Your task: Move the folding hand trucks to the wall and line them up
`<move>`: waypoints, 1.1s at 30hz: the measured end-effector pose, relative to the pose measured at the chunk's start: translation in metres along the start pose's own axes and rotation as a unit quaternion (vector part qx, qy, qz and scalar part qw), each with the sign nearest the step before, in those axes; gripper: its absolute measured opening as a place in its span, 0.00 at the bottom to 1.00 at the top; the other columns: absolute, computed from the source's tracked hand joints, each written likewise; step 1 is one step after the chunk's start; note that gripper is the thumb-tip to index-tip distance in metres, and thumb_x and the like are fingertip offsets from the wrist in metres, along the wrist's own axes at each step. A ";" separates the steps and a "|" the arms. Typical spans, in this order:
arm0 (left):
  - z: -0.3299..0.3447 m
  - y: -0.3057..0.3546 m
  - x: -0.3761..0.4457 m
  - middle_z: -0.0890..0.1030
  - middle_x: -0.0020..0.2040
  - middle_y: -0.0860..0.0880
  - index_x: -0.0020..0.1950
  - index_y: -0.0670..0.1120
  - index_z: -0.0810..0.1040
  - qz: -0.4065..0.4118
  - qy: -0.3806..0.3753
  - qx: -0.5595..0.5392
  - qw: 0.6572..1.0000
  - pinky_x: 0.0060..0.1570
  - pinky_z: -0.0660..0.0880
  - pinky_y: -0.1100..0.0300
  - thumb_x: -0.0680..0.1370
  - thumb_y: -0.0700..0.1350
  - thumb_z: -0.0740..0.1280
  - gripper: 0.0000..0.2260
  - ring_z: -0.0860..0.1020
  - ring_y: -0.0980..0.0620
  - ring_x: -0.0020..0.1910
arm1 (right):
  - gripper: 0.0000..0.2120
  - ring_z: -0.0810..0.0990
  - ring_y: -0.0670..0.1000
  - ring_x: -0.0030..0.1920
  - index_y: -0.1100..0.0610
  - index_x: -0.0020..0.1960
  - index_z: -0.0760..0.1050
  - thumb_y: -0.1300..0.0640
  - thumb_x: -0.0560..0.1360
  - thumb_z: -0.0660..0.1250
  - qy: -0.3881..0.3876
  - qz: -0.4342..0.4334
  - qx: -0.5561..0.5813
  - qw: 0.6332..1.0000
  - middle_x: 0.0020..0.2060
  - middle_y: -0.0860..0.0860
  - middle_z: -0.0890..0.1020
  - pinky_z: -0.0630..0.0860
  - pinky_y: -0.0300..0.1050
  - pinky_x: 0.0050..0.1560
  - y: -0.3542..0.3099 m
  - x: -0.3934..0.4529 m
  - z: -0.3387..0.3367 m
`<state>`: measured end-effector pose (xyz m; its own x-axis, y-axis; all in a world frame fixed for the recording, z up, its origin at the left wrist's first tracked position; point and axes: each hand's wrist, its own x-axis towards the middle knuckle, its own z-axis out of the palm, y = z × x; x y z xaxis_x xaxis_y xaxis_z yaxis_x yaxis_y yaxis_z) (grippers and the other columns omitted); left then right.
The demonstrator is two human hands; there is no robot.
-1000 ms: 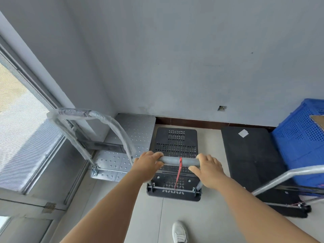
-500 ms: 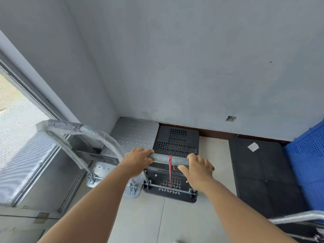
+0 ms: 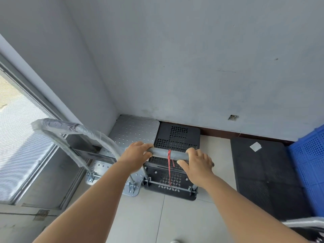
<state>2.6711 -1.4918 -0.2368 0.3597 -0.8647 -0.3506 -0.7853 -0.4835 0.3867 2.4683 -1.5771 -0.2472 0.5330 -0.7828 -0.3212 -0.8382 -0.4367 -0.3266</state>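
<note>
A small black perforated hand truck [image 3: 177,137] stands with its far end against the wall's brown skirting. Its grey handle bar [image 3: 168,153] carries a red cord. My left hand [image 3: 136,152] grips the bar's left end and my right hand [image 3: 197,162] grips its right end. Touching its left side is a silver dotted hand truck [image 3: 135,130] in the corner, its plastic-wrapped handle [image 3: 70,130] raised. A larger black hand truck [image 3: 263,172] lies to the right, also reaching the wall, with a gap of floor between.
A blue perforated crate [image 3: 312,165] sits at the right edge beside the large black truck. A wrapped silver handle [image 3: 305,224] shows at the lower right. A window and door frame [image 3: 35,155] run along the left. My shoe tip [image 3: 175,241] is at the bottom.
The small black truck has rolled forward to the wall and leftward against the silver truck. Both hands stayed on its handle, and the view has moved closer to the wall.
</note>
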 end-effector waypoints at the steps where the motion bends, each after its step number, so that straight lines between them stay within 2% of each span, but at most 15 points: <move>1: 0.002 0.001 -0.003 0.71 0.67 0.49 0.72 0.52 0.67 -0.006 0.013 -0.006 1.000 0.69 0.65 0.51 0.81 0.51 0.59 0.19 0.68 0.48 0.67 | 0.22 0.68 0.56 0.62 0.52 0.65 0.63 0.39 0.78 0.54 0.003 -0.002 0.003 1.000 0.62 0.54 0.71 0.62 0.51 0.65 0.000 -0.002 0.001; 5: 0.012 0.008 -0.025 0.65 0.74 0.50 0.76 0.54 0.57 -0.009 0.060 0.018 0.998 0.73 0.60 0.49 0.79 0.54 0.61 0.27 0.63 0.49 0.73 | 0.28 0.63 0.56 0.69 0.50 0.73 0.56 0.39 0.78 0.55 0.016 -0.009 0.027 0.999 0.69 0.54 0.66 0.58 0.51 0.70 0.002 -0.017 0.007; 8: 0.022 0.016 -0.047 0.61 0.76 0.50 0.77 0.54 0.52 0.004 0.090 0.026 0.996 0.74 0.57 0.49 0.78 0.56 0.62 0.31 0.60 0.49 0.74 | 0.35 0.56 0.54 0.74 0.52 0.77 0.48 0.37 0.77 0.56 0.059 -0.023 0.037 0.997 0.74 0.52 0.59 0.53 0.51 0.73 0.003 -0.036 0.010; 11: 0.035 0.025 -0.075 0.58 0.77 0.50 0.78 0.53 0.49 0.010 0.112 0.002 0.994 0.74 0.58 0.49 0.78 0.56 0.62 0.33 0.59 0.48 0.75 | 0.35 0.53 0.53 0.76 0.52 0.77 0.47 0.38 0.77 0.56 0.099 -0.028 0.052 0.993 0.75 0.51 0.57 0.52 0.51 0.74 0.004 -0.066 0.008; 15: 0.055 0.042 -0.125 0.55 0.78 0.48 0.78 0.54 0.45 0.027 0.123 -0.025 0.992 0.74 0.57 0.48 0.78 0.56 0.61 0.34 0.57 0.46 0.76 | 0.34 0.53 0.52 0.76 0.52 0.77 0.48 0.40 0.78 0.55 0.109 -0.020 0.060 0.992 0.77 0.50 0.56 0.51 0.50 0.74 0.012 -0.120 0.006; 21: 0.085 0.080 -0.199 0.58 0.76 0.48 0.78 0.53 0.48 0.078 0.118 -0.041 0.989 0.73 0.59 0.50 0.79 0.54 0.61 0.32 0.59 0.47 0.75 | 0.32 0.56 0.53 0.75 0.54 0.77 0.50 0.42 0.79 0.55 0.127 0.006 0.062 0.990 0.76 0.51 0.58 0.53 0.50 0.74 0.034 -0.211 0.002; 27: 0.112 0.125 -0.241 0.59 0.77 0.48 0.77 0.53 0.49 0.123 0.081 -0.040 0.988 0.72 0.61 0.47 0.79 0.55 0.61 0.32 0.65 0.46 0.71 | 0.31 0.53 0.52 0.76 0.55 0.77 0.50 0.43 0.79 0.54 0.139 0.066 0.068 0.986 0.76 0.52 0.58 0.51 0.53 0.75 0.074 -0.274 -0.002; 33: 0.134 0.180 -0.261 0.59 0.76 0.50 0.77 0.53 0.49 0.167 0.063 -0.042 0.983 0.73 0.59 0.50 0.79 0.54 0.60 0.30 0.59 0.48 0.75 | 0.31 0.54 0.53 0.76 0.55 0.77 0.51 0.43 0.79 0.54 0.160 0.115 0.070 0.978 0.76 0.52 0.59 0.52 0.55 0.75 0.123 -0.318 -0.011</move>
<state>2.3683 -1.3346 -0.1903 0.1535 -0.9844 -0.0862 -0.8271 -0.1757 0.5338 2.1941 -1.3871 -0.1752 0.2503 -0.9616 -0.1128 -0.8955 -0.1856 -0.4044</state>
